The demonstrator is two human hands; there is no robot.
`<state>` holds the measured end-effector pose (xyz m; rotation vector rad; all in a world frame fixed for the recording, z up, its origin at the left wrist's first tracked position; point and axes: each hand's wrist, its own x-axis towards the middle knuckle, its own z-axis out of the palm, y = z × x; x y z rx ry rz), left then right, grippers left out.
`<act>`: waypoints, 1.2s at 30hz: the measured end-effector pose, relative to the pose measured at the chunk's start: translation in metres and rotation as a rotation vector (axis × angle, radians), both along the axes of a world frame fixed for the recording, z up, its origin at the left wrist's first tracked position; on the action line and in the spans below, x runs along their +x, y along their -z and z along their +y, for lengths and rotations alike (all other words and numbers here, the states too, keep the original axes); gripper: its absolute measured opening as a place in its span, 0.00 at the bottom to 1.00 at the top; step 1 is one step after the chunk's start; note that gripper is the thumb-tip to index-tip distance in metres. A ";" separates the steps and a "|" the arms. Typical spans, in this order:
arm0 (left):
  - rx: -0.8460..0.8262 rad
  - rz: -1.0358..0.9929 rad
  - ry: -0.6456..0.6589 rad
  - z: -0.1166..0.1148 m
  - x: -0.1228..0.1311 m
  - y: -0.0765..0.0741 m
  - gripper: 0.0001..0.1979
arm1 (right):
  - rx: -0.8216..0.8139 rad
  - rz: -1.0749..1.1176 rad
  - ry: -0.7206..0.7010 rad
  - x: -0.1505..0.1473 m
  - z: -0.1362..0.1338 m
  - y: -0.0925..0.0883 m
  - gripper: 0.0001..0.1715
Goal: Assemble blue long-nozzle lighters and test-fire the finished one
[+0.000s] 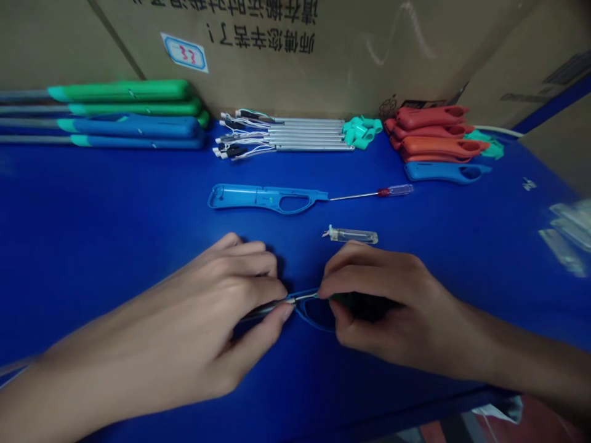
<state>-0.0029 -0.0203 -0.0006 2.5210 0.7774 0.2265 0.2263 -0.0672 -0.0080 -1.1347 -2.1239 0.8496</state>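
My left hand is closed, its thumb and forefinger pinching a slim metal lighter tube. From the tube's end a thin pale wire runs to my right hand, whose fingertips are closed on it. Beneath both hands lies a blue lighter handle shell, mostly covered by the fingers; its finger loop shows between them. Just beyond my right hand is a small clear lighter tank. Farther off, another blue handle half lies hollow side up, touching the shaft of a screwdriver.
Along the back are green and blue long lighters, a row of metal tubes with wires, turquoise pieces and red and blue handle shells. Cardboard boxes stand behind the blue table. Clear tanks lie at right.
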 end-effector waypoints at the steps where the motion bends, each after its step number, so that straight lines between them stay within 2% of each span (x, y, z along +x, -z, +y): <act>1: -0.017 0.032 0.038 0.000 0.000 0.000 0.08 | -0.003 -0.002 -0.015 0.000 0.000 0.000 0.11; 3: -0.040 0.068 0.075 0.001 -0.001 -0.001 0.09 | 0.004 -0.017 -0.029 0.000 0.000 -0.001 0.11; 9: -0.065 0.049 0.074 0.001 -0.001 -0.001 0.09 | 0.056 -0.056 -0.077 0.000 0.001 -0.002 0.05; 18: -0.108 0.073 0.090 0.002 0.001 -0.001 0.11 | 0.124 -0.009 -0.068 -0.003 0.001 0.000 0.08; 23: 0.004 0.046 0.062 0.006 0.000 -0.002 0.10 | 0.207 -0.013 -0.020 -0.001 0.003 0.002 0.09; 28: 0.166 -0.024 0.042 0.011 -0.001 0.000 0.10 | 0.187 -0.007 -0.040 0.004 0.006 0.003 0.08; 34: 0.162 -0.117 -0.008 0.008 0.000 0.003 0.06 | 0.140 -0.003 -0.011 0.006 0.006 0.005 0.08; 36: 0.185 -0.160 -0.018 0.003 0.001 0.004 0.08 | 0.108 -0.005 -0.013 0.005 0.004 0.004 0.09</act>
